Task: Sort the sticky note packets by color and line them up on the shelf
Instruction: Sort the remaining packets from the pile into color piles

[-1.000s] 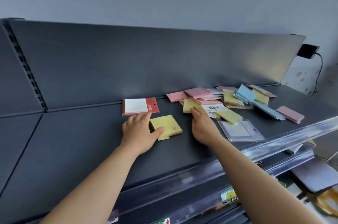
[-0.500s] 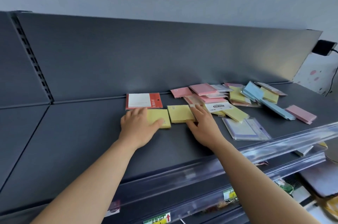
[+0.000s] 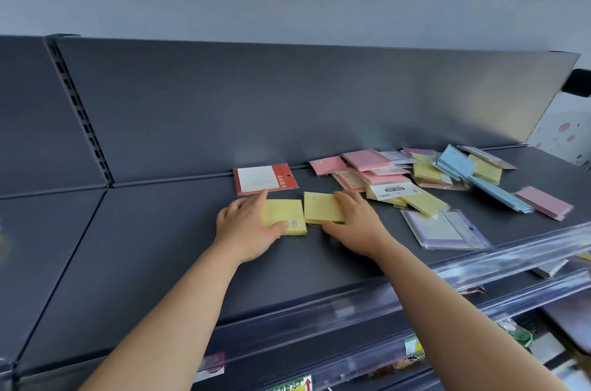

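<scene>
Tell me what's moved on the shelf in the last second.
The right hand drew a second yellow packet left out of the pile, beside the first yellow packet, which the left hand turned square. Both hands keep hold. The red packet and pile stayed.

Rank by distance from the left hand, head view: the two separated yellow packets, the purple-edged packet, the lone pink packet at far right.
1. Left yellow packet: held by the left hand, touching.
2. Right yellow packet: just to its right, held by the right hand.
3. Purple-edged packet: front right.
4. Lone pink packet: far right.
</scene>
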`<state>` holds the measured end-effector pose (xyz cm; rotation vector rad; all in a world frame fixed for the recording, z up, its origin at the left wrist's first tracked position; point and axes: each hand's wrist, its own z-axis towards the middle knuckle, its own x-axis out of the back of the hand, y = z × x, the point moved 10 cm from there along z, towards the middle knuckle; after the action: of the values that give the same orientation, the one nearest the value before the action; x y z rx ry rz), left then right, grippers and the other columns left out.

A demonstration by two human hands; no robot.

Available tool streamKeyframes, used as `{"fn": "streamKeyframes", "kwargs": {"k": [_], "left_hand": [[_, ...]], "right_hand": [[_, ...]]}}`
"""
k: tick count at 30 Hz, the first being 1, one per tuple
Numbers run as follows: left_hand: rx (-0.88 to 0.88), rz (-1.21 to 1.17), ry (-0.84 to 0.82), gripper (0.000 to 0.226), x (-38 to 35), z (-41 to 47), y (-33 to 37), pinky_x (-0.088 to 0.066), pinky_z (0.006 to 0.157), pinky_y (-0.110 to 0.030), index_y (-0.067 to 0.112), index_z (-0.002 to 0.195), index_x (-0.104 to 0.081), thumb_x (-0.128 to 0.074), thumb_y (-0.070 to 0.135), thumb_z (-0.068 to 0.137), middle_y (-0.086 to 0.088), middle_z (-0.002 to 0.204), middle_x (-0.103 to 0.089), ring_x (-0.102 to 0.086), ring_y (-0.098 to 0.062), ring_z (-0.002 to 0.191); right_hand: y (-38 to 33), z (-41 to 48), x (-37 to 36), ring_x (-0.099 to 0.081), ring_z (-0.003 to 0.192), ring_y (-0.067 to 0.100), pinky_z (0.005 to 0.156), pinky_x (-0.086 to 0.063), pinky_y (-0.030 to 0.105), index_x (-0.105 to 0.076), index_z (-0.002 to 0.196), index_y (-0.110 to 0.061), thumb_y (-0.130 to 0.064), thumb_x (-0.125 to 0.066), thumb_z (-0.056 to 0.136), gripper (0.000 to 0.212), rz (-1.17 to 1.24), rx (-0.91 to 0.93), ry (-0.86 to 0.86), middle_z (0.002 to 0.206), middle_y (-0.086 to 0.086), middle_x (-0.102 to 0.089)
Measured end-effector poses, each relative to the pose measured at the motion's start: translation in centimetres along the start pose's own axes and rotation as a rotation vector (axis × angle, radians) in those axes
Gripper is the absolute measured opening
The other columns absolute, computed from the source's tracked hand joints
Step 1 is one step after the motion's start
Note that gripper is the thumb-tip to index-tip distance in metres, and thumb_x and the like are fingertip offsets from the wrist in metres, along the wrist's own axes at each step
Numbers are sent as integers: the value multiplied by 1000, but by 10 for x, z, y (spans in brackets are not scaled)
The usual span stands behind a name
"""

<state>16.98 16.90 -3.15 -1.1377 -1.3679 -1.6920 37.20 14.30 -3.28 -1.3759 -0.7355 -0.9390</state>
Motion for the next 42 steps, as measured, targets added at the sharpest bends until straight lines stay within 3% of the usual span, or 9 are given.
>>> {"fn": "streamKeyframes", "kwargs": {"k": [6, 10, 13, 17, 21, 26, 32, 37, 42], "left_hand": [[74, -427, 103, 80, 15, -11, -9, -37, 95, -27, 23, 140, -40, -82, 36, 73, 0, 134, -33, -49, -22, 119], [118, -569, 133, 75, 23, -16, -12, -35, 85, -17, 19, 146, -34, -75, 19, 83, -4, 141, -28, -46, -16, 107], [189, -741, 100, 58, 16, -24, -19, -41, 69, -17, 23, 144, -39, -61, 15, 91, -2, 142, -34, -47, -16, 102], [226, -929, 80, 58, 14, -41, -30, -43, 103, -36, 27, 141, -41, -66, 29, 89, -2, 142, -41, -48, -20, 123], [249, -905, 149, 85, 32, -63, -49, -40, 99, -31, 28, 148, -28, -77, 18, 80, 3, 141, -41, -46, -16, 123], [373, -1049, 212, 103, 52, -90, -96, -45, 103, -42, 36, 149, -18, -75, 21, 65, 1, 122, -63, -59, -21, 113], [453, -1134, 411, 50, 96, -130, -161, -52, 94, -48, 15, 120, -52, -70, 10, 74, -2, 110, -70, -66, -23, 102], [446, -1176, 534, 30, 131, -166, -213, -51, 96, -47, 8, 113, -61, -61, 2, 85, -5, 105, -72, -67, -23, 102], [450, -1176, 530, 20, 161, -190, -265, -45, 101, -48, 12, 105, -60, -51, 0, 92, -12, 112, -68, -62, -29, 109]], "right_hand": [[17, -9, 12, -29, 129, 29, 108, -32, 39, -46, 133, -16, -61, -72, 68, 83, 83, -172, 77, 137, 6, -31], [-10, -18, 19, -44, 110, 15, 93, -37, 25, -42, 133, -17, -46, -80, 71, 78, 371, -71, 106, 127, -2, -28], [-33, -18, 4, -45, 115, 16, 101, -39, 29, -44, 131, -21, -46, -83, 66, 80, 349, -12, 29, 124, -4, -29], [-61, -18, -15, -47, 114, 16, 99, -43, 34, -43, 133, -24, -50, -82, 65, 83, 338, 48, -56, 124, -4, -42], [-96, -25, -34, -47, 115, 16, 99, -44, 35, -45, 131, -34, -59, -83, 57, 86, 362, 134, -137, 120, -7, -42], [-144, -32, -48, -36, 130, 14, 106, -33, 29, -38, 140, -34, -54, -83, 62, 92, 452, 235, -199, 137, -6, -34], [-205, -39, -76, -44, 129, 16, 93, -40, 25, -21, 151, -18, -45, -76, 76, 97, 585, 220, -257, 142, 1, -43], [-289, -60, -106, -68, 93, 23, 87, -54, 45, -57, 122, -17, -27, -68, 87, 38, 694, 312, -372, 107, 0, -72], [-361, -74, -138, -68, 83, 35, 80, -54, 56, -61, 112, -16, -25, -64, 84, 30, 715, 343, -406, 102, 17, -69]]}}
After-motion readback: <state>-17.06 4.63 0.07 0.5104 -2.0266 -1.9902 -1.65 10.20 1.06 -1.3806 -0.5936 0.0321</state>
